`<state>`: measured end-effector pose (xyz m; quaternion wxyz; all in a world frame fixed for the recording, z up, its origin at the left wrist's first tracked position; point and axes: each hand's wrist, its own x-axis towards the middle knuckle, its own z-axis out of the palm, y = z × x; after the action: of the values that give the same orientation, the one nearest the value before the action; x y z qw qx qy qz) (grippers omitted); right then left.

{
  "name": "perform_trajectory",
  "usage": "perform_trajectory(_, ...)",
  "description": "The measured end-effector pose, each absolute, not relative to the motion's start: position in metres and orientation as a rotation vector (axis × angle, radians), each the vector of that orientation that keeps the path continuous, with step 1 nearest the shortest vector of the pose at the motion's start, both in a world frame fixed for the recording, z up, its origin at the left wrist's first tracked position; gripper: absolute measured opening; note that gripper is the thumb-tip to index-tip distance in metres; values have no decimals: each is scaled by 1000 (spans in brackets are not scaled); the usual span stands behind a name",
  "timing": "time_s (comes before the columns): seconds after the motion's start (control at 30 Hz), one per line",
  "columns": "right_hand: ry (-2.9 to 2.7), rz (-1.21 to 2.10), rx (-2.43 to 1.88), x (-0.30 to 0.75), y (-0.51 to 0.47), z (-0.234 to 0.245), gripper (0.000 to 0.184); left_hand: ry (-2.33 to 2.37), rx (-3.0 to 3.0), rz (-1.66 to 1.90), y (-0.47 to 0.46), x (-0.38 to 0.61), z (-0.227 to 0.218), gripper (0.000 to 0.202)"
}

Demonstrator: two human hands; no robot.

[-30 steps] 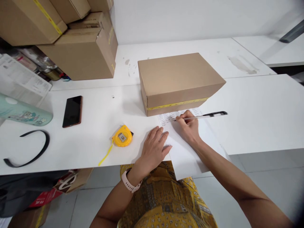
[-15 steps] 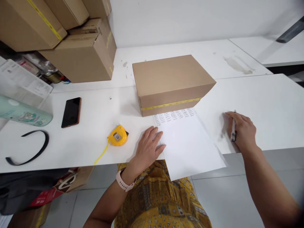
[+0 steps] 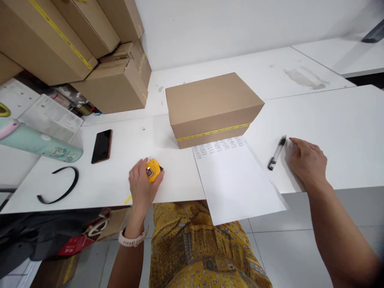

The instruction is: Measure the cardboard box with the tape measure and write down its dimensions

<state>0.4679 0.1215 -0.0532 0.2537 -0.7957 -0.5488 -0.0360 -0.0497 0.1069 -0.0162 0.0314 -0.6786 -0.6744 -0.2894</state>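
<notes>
My left hand [image 3: 143, 185] is closed round the yellow tape measure [image 3: 153, 170] near the front edge of the white table [image 3: 330, 120]. My right hand [image 3: 307, 162] rests on the table with loosely curled fingers and holds nothing. A pen [image 3: 276, 153] lies just left of its fingertips. A white sheet of paper [image 3: 237, 180] with small rows of writing at its top hangs over the table edge between my hands. A closed brown cardboard box [image 3: 210, 106] with a strip of yellow tape stands right behind the sheet.
A black phone [image 3: 102, 145] lies left of the tape measure, with a black curved strap [image 3: 58, 186] and a mint-green bottle [image 3: 39, 143] further left. Cardboard boxes [image 3: 114, 86] are stacked at the back left. A red bag [image 3: 75, 240] sits under the table.
My right hand let go of the pen, which now lies on the table. My left hand left the sheet and moved left onto the tape measure.
</notes>
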Motion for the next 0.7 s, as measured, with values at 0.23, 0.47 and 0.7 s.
perform_trajectory(0.23, -1353, 170, -1705, 359, 76, -1, 29, -2464, -2540, -1450, 67, -15, 11, 47)
perform_trajectory(0.47, -1470, 1789, -1142, 250, 26, 34, 46, -2399, -3290, -1099, 25, 25, 43, 57)
perform_trajectory(0.7, -1448, 1854, -1146, 271, 44, 50, 40, -2284, -3565, -1142, 45, -7, 65, 56)
